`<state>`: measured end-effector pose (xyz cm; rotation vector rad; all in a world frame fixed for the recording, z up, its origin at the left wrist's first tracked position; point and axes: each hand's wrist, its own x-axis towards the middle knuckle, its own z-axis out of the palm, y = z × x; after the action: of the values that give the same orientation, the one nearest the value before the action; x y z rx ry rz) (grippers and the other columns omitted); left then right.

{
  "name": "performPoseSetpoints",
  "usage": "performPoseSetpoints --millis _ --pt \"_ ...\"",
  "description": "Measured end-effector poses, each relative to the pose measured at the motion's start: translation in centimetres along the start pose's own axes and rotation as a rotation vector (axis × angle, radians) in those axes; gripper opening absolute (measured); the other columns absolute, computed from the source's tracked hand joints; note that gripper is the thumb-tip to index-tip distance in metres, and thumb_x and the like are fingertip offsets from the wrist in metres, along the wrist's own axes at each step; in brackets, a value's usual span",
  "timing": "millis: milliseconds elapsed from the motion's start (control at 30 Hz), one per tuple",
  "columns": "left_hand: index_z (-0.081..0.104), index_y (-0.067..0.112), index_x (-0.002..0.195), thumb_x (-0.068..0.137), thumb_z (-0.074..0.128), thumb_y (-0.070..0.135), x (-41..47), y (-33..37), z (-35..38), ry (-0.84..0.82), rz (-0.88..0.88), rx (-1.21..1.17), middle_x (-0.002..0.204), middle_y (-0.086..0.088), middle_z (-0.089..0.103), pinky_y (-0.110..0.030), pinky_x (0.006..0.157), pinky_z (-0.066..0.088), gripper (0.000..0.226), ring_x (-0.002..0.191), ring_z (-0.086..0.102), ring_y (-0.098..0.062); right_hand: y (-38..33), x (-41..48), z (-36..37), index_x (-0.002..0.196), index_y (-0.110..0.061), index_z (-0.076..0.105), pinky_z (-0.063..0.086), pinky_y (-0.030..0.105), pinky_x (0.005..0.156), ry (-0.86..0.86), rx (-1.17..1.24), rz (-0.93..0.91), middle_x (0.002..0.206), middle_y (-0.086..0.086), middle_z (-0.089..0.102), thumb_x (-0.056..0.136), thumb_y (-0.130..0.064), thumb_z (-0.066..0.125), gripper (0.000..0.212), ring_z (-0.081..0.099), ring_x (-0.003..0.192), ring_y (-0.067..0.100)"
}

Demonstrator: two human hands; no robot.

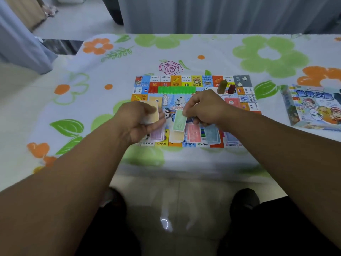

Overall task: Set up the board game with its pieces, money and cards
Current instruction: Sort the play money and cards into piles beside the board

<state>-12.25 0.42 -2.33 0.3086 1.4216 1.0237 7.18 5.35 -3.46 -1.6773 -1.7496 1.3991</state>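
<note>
The colourful game board (245, 84) lies flat in the middle of the table. My left hand (137, 121) grips a stack of yellow-orange paper money (154, 113) above the board's left side. My right hand (204, 108) pinches a green note (179, 120) by its top edge over the board's centre. Along the board's near edge lie money piles: purple (157, 133), pale yellow (176, 137), red (193, 133), blue (212, 134) and another bluish one (231, 138). A row of green houses (176, 89) and red ones (152, 89) sits near the far edge. A die (207, 87) and two pawns (226, 87) stand at the far right.
The game box (313, 106) lies at the table's right. A flowered cloth (267, 54) covers the table. A card pile (232, 102) rests on the board's right side. Curtains hang behind the table, and my knees show under its near edge.
</note>
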Motion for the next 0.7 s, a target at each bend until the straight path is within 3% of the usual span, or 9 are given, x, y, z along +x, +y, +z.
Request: performPoseSetpoints --millis 167,400,567,633,700 --pt "0.061 -0.002 0.105 0.092 0.049 -0.006 -0.3 0.8 -2.9 0.017 0.021 -0.054 0.091 -0.016 0.070 -0.032 0.056 0.060 0.018 0.068 0.074 -0.022 -2.0 1.0 3.1 0.084 -0.002 0.070 0.037 0.017 0.037 -0.052 0.028 -0.021 0.048 -0.002 0.064 0.084 -0.006 0.078 0.009 0.058 0.041 0.007" --pt "0.060 -0.006 0.117 0.090 0.049 -0.006 0.0 1.0 -5.5 0.037 0.022 -0.035 0.096 -0.017 0.068 -0.032 0.058 0.060 0.029 0.078 0.071 -0.025 -3.8 2.2 6.9 0.083 0.000 0.071 0.036 0.019 0.039 -0.080 0.024 -0.023 0.056 0.003 0.065 0.083 -0.005 0.079 0.009 0.057 0.042 0.009" --pt "0.061 -0.004 0.111 0.087 0.044 -0.006 0.1 1.1 -6.8 0.052 0.026 -0.031 0.092 -0.015 0.067 -0.033 0.060 0.059 0.029 0.074 0.071 -0.024 -4.7 2.9 9.2 0.086 0.004 0.073 0.038 0.015 0.037 -0.086 -0.048 -0.035 0.064 0.010 0.063 0.080 -0.005 0.081 0.014 0.053 0.045 0.013" --pt "0.062 -0.002 0.105 0.086 0.044 -0.006 0.1 1.1 -7.2 0.056 0.031 -0.027 0.090 -0.015 0.067 -0.034 0.061 0.060 0.026 0.072 0.071 -0.024 -4.8 3.2 9.8 0.087 0.004 0.073 0.041 0.017 0.040 -0.092 -0.079 -0.050 0.065 0.008 0.063 0.080 -0.005 0.081 0.014 0.054 0.049 0.013" --pt "0.061 -0.002 0.106 0.085 0.044 -0.004 0.0 1.0 -7.5 0.058 0.028 -0.026 0.090 -0.016 0.067 -0.035 0.062 0.060 0.027 0.073 0.071 -0.025 -4.9 3.3 10.2 0.090 0.005 0.073 0.053 0.028 0.052 -0.090 -0.120 -0.071 0.072 0.009 0.064 0.080 -0.006 0.081 0.017 0.057 0.057 0.016"
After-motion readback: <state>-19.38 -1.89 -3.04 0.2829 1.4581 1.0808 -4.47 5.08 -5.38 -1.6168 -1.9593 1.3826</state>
